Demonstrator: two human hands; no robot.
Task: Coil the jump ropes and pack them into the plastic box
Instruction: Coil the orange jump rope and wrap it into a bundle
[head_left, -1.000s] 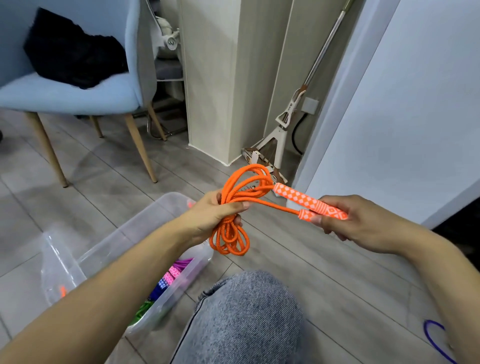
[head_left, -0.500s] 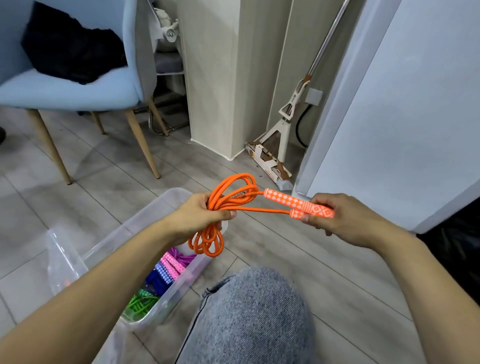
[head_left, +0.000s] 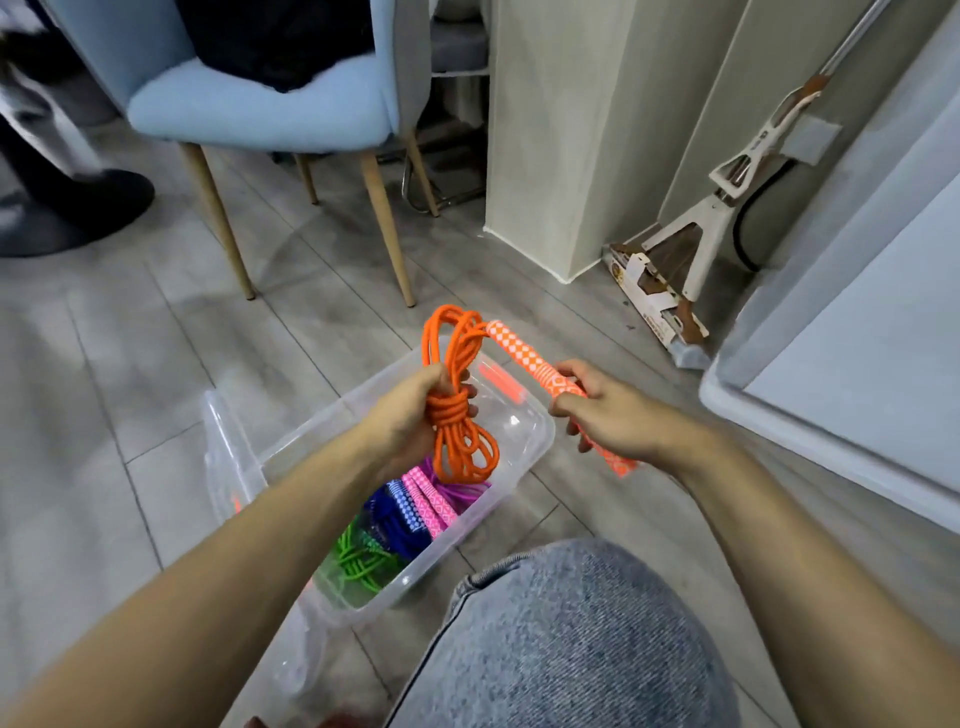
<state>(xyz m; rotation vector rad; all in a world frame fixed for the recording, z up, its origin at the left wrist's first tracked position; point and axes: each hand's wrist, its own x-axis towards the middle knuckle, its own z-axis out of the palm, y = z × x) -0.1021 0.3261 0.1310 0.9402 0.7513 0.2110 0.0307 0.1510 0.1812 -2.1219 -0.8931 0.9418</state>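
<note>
Left hand (head_left: 410, 415) grips the orange jump rope (head_left: 457, 395) at its wrapped middle, fingers curled round the turns. Coil is a bundle of smooth round cord; loops stand above the fist and hang below it, over the far end of the plastic box (head_left: 535, 426). Bundle hangs clear of the box contents.

Right hand (head_left: 608, 415) holds the orange handles (head_left: 524, 353), fingers closed round them. They are slim rods with a white diamond print. One runs up-left from the fist to the top of the coil; an orange end shows below the fist. Two handle pieces seem visible; whether they touch inside the fist cannot be told.

Box: clear, rounded corners, lies on the grey plank floor (head_left: 156, 364), one count. Inside, toward its near end, left to right: green rope (head_left: 363, 561), blue rope (head_left: 389, 514), pink handles (head_left: 426, 499) with purple cord (head_left: 457, 488) at the far side. Three packed ropes by colour, as far as can be seen.

A knee in grey denim (head_left: 571, 639) lies at the near edge. Beyond the box stands a blue chair (head_left: 260, 109) with four wooden legs.
</note>
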